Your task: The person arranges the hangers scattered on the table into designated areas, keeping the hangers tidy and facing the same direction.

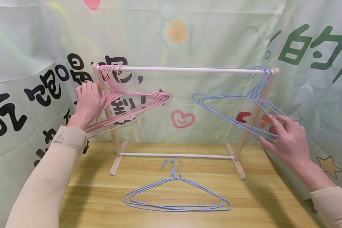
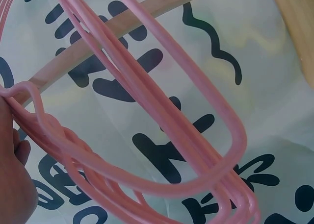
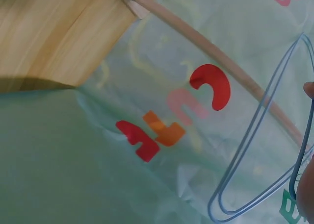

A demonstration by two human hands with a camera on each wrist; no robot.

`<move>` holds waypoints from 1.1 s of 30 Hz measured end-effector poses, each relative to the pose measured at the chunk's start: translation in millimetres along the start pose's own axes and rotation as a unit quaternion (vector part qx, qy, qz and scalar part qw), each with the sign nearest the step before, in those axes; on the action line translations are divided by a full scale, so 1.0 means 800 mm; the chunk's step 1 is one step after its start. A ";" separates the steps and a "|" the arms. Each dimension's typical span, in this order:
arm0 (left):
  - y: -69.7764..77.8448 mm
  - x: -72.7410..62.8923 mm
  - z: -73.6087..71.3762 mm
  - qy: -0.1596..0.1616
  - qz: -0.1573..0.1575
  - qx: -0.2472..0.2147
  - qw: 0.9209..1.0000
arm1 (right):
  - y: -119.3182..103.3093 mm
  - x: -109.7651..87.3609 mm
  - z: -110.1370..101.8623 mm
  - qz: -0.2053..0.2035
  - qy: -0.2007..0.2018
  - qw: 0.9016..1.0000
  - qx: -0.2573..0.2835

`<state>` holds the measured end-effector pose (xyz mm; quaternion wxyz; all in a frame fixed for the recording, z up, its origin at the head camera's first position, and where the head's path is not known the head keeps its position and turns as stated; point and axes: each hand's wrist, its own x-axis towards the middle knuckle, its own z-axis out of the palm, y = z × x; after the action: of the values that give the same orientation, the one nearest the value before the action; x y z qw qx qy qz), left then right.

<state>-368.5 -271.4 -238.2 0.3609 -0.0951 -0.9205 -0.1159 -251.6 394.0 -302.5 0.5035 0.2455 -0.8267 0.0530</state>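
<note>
Several pink wire hangers (image 1: 142, 106) hang bunched at the left end of the rack's white rail (image 1: 188, 69). My left hand (image 1: 88, 101) grips their near shoulders; in the left wrist view only part of that hand (image 2: 17, 180) shows beside the pink hangers (image 2: 147, 104). At the rail's right end hang a few blue wire hangers (image 1: 231, 118). With curled fingers, my right hand (image 1: 292, 142) holds the lower near part of a blue hanger. The right wrist view catches its fingers (image 3: 308, 89) at the edge, by the blue wire (image 3: 240, 150).
More blue hangers (image 1: 176, 209) lie stacked flat on the wooden table (image 1: 97, 196), in front of the rack's lower bar (image 1: 176, 155). Wooden uprights and feet (image 1: 239, 169) carry the rack. A printed cloth (image 1: 154, 38) hangs behind it and along both sides.
</note>
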 end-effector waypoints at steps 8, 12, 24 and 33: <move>0.000 0.002 0.002 0.019 0.006 -0.002 1.000 | 0.012 -0.012 0.006 -0.007 0.007 1.000 -0.007; -0.002 0.002 0.002 0.020 0.003 -0.003 1.000 | 0.015 -0.016 0.008 0.001 0.005 1.000 -0.014; 0.000 0.003 0.001 0.016 0.002 -0.005 1.000 | 0.009 -0.022 0.011 0.055 -0.038 0.998 -0.008; 0.001 0.000 0.000 0.010 -0.003 -0.007 1.000 | -0.009 -0.030 0.015 0.068 0.007 0.998 0.005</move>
<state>-368.1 -270.3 -238.2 0.3688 -0.0938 -0.9164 -0.1240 -249.2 392.1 -330.1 0.5034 0.1904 -0.8377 0.0928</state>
